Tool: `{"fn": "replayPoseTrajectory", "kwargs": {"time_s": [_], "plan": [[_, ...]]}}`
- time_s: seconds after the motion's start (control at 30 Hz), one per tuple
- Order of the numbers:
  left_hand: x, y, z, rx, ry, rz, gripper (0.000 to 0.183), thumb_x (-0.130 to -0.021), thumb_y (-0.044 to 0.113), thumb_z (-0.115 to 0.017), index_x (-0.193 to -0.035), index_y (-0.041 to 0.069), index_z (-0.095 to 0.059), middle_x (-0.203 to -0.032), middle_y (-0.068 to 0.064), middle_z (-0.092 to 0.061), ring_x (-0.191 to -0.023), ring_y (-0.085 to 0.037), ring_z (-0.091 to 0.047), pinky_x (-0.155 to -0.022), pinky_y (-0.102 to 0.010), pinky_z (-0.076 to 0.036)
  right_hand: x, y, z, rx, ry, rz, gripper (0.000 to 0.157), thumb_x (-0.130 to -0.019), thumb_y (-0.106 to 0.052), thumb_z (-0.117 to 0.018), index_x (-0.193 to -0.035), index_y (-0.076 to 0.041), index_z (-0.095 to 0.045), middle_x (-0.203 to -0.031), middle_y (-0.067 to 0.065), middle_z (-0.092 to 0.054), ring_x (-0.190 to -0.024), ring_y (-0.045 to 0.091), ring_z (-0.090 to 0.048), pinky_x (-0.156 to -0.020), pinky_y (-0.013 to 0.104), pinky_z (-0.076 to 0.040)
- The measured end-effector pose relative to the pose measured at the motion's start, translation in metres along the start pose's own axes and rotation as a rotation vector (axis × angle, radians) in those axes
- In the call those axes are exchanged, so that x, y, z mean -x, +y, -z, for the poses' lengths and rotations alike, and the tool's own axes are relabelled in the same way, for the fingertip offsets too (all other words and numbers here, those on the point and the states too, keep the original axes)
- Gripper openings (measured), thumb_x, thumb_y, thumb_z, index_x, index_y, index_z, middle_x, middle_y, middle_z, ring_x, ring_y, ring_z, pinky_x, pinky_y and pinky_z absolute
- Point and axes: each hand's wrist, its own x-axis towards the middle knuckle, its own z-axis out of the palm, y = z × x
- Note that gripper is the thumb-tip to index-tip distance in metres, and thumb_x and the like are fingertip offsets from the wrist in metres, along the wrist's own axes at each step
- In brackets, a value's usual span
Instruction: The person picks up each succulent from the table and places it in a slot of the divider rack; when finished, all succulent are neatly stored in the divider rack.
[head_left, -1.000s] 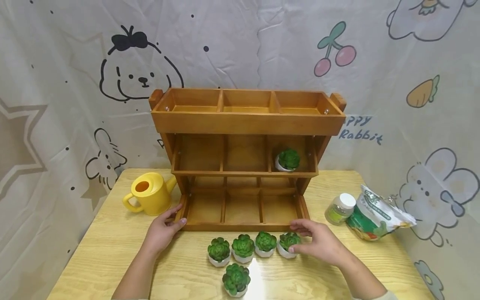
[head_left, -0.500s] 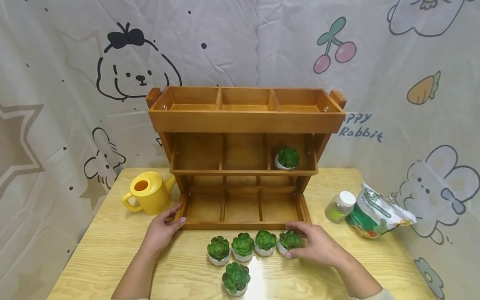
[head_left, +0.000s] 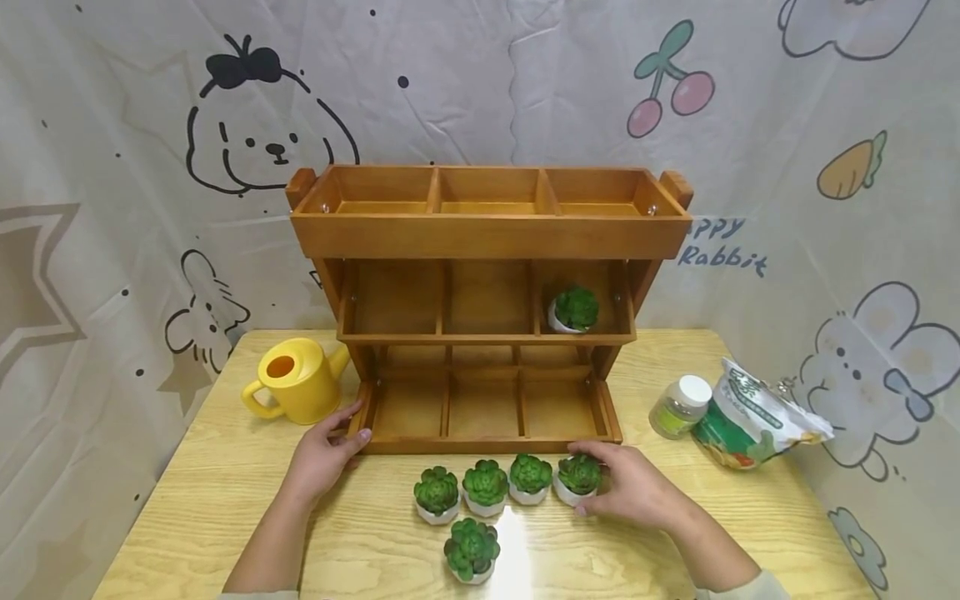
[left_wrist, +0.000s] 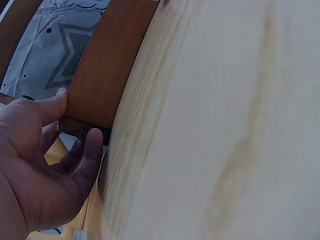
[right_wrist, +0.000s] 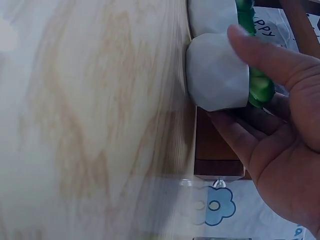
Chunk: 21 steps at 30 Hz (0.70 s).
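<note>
A three-tier wooden plant shelf [head_left: 487, 238] stands at the back of the table, each tier split into compartments. My left hand [head_left: 321, 454] holds its lower left corner, thumb at the front and fingers along the side. In the right wrist view, my right hand [right_wrist: 287, 135] has thumb and fingers around the white faceted pot [right_wrist: 217, 72] of a small artificial succulent. This is the rightmost plant in a row before the shelf, standing on the table in the head view. Another potted succulent [head_left: 576, 309] sits in the middle tier's right compartment.
Beside the held plant stand three more potted succulents [head_left: 485, 485], with one more [head_left: 472, 550] nearer me. A yellow watering can [head_left: 300, 383] is left of the shelf. On the right are a white-capped jar [head_left: 679, 407] and a green-and-white bag [head_left: 757, 417].
My right hand has moved slightly left and closed in around the rightmost succulent's pot. My left hand stays at the shelf corner. The head view has shifted a little.
</note>
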Motion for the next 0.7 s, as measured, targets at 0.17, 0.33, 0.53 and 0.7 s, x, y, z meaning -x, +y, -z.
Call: {"fn": "replayPoseTrajectory", "kwargs": {"time_s": [0.17, 0.33, 0.53, 0.7], "plan": [[0.0000, 0.0007, 0.0002, 0.002, 0.004, 0.010, 0.063, -0.099, 0.031, -0.074, -0.155, 0.018, -0.051, -0.147, -0.021, -0.046, -0.101, -0.024, -0.061, -0.075, -0.031, -0.062, -0.0006, 0.0018, -0.0003, 0.000, -0.001, -0.012, 0.078, -0.070, -0.025, -0.097, -0.138, -0.011, -0.063, -0.126, 0.005, -0.070, -0.108, 0.018, -0.067, -0.096, 0.043, -0.056], [-0.0003, -0.0002, 0.0001, -0.001, 0.006, 0.011, 0.062, -0.099, 0.031, -0.074, -0.155, 0.017, -0.051, -0.147, -0.021, -0.046, -0.101, -0.024, -0.062, -0.075, -0.030, -0.061, -0.0008, 0.0011, -0.0004, -0.007, -0.005, -0.015, 0.076, -0.071, -0.023, -0.097, -0.137, -0.010, -0.063, -0.123, 0.004, -0.071, -0.106, 0.017, -0.068, -0.093, 0.038, -0.057], [-0.0009, -0.0020, -0.0005, -0.005, 0.003, 0.003, 0.063, -0.099, 0.031, -0.074, -0.155, 0.017, -0.051, -0.146, -0.021, -0.046, -0.098, -0.022, -0.061, -0.074, -0.029, -0.061, -0.0004, 0.0004, -0.0002, -0.013, -0.006, -0.024, 0.074, -0.071, -0.023, -0.096, -0.137, -0.011, -0.063, -0.123, 0.005, -0.071, -0.105, 0.017, -0.068, -0.090, 0.034, -0.057], [-0.0007, -0.0019, -0.0003, -0.004, 0.006, 0.003, 0.062, -0.099, 0.030, -0.075, -0.155, 0.017, -0.052, -0.146, -0.021, -0.047, -0.097, -0.023, -0.061, -0.073, -0.029, -0.061, -0.0004, 0.0018, -0.0013, -0.021, -0.016, -0.012, 0.075, -0.072, -0.025, -0.096, -0.137, -0.011, -0.063, -0.123, 0.006, -0.071, -0.104, 0.017, -0.069, -0.088, 0.031, -0.058]]}}
